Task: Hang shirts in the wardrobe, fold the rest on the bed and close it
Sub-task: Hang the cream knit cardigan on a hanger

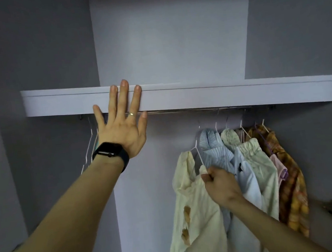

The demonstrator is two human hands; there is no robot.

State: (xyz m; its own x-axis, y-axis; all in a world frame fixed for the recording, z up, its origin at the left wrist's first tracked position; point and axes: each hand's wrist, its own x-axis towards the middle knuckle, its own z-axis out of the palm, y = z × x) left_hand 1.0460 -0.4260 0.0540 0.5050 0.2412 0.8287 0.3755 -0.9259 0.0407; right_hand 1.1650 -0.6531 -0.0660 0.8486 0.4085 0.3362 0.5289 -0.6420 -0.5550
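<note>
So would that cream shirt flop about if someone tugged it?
Probably floppy: the cream shirt hangs in soft creased folds. Likely light, since a thin white hanger carries it. Tugged where the right hand pinches it, it may swing.

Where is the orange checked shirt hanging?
The orange checked shirt hangs low on the right of the head view, last in the row under the rail, right beside the pink top.
</note>
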